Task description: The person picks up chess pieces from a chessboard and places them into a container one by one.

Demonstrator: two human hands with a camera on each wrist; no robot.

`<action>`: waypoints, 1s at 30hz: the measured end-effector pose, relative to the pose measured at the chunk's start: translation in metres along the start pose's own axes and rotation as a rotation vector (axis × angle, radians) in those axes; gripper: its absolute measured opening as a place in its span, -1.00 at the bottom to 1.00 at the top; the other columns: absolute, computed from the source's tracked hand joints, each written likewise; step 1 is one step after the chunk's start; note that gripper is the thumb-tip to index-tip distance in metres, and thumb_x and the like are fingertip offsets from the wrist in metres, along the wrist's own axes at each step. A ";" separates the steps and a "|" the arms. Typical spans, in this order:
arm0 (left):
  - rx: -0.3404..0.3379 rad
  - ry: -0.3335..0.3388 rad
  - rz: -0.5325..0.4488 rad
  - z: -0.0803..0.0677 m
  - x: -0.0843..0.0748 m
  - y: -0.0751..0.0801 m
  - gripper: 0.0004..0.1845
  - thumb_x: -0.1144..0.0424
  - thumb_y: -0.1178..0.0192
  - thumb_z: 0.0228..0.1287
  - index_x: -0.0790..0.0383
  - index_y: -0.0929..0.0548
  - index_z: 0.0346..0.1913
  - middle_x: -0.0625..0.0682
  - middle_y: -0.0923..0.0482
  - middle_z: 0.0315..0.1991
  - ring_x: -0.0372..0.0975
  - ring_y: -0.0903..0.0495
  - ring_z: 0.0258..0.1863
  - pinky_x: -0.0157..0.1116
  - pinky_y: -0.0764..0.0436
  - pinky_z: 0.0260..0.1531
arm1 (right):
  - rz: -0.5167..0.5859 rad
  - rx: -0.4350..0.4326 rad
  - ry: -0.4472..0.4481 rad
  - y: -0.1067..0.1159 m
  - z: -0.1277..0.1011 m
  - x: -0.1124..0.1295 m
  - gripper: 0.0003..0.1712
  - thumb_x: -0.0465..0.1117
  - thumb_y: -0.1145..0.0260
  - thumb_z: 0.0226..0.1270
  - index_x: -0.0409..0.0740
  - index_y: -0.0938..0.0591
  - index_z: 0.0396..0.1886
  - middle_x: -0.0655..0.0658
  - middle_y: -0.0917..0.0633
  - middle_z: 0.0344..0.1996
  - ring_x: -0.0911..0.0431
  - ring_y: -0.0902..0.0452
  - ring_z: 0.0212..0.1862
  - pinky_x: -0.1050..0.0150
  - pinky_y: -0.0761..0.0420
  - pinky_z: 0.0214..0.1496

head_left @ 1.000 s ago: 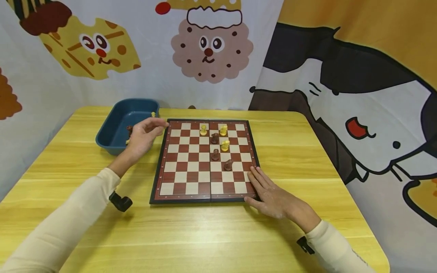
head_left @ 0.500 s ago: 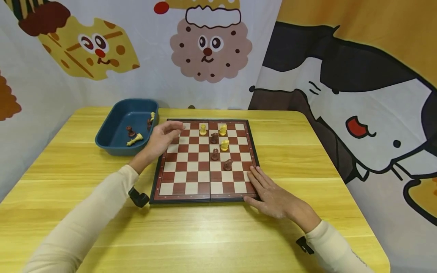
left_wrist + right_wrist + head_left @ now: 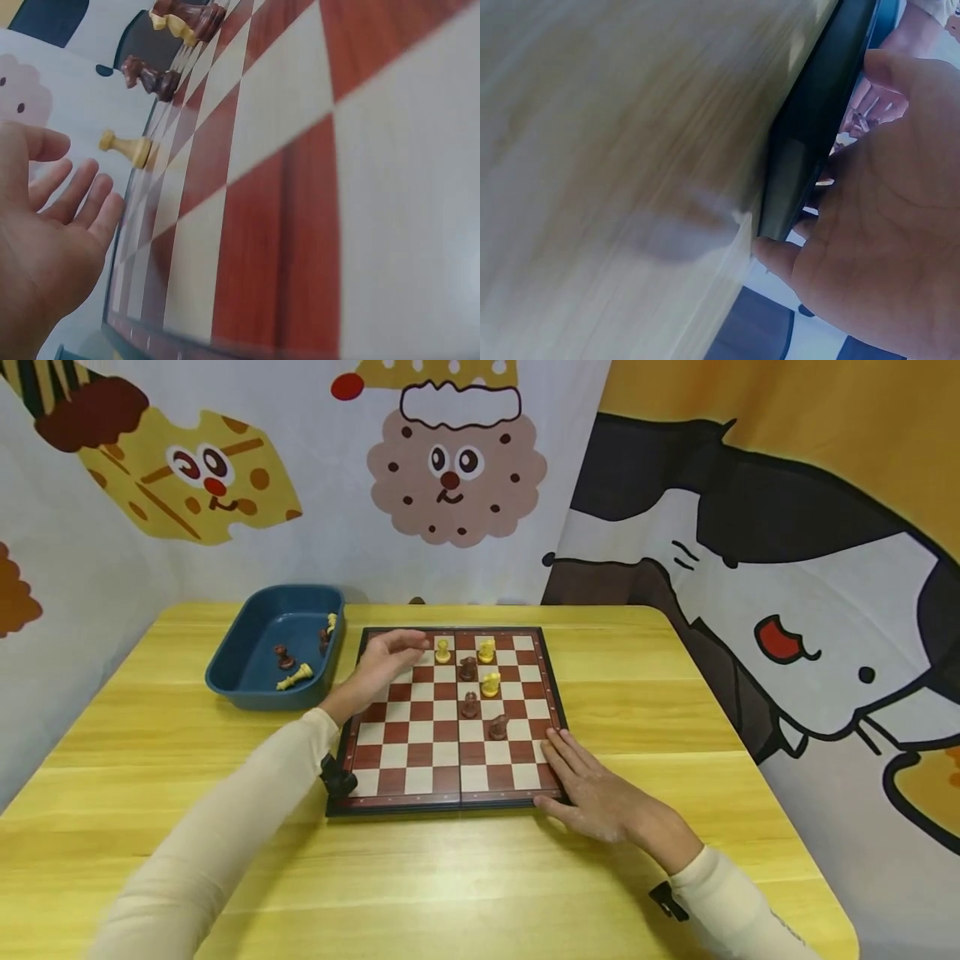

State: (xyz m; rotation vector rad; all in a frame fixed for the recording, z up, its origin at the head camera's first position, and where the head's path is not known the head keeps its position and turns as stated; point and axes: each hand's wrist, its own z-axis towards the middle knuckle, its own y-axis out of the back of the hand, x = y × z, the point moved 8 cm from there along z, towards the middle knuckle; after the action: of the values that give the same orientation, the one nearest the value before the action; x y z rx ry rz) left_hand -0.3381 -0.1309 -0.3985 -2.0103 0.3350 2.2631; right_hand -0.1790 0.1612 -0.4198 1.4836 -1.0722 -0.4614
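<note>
Left hand [image 3: 381, 670] is empty, fingers loosely bent, near one yellow piece [image 3: 442, 651] on the board [image 3: 420, 753]; right hand [image 3: 600, 797] rests straight-fingered at its edge; step appears a reach, next calling for a pinch.

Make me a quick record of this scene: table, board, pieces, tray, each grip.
Table: yellow, wood-grained
Board: red-and-cream checkered, on the table
On the board: three yellow pieces, three brown pieces, all standing
Blue tray: left of the board, with yellow and brown pieces inside
Left grip: holding nothing, beside the leftmost yellow piece
Right grip: resting on the board's near right corner
</note>
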 end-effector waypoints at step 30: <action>-0.098 0.070 0.372 0.031 0.017 -0.032 -0.63 0.34 -0.15 0.55 0.38 -0.58 0.31 0.22 -0.60 0.17 -0.05 -0.60 0.06 -0.15 -0.62 -0.05 | -0.044 0.012 -0.024 -0.007 0.000 -0.003 0.03 0.41 0.12 0.56 -0.20 0.10 0.65 -0.17 0.20 0.63 -0.05 0.39 0.61 -0.03 0.05 0.56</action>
State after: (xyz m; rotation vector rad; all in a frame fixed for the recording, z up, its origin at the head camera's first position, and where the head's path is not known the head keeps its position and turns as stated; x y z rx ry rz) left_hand -0.3637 -0.0943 -0.4155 -2.2403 0.6678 2.4616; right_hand -0.1782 0.1629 -0.4270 1.5179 -1.0650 -0.5057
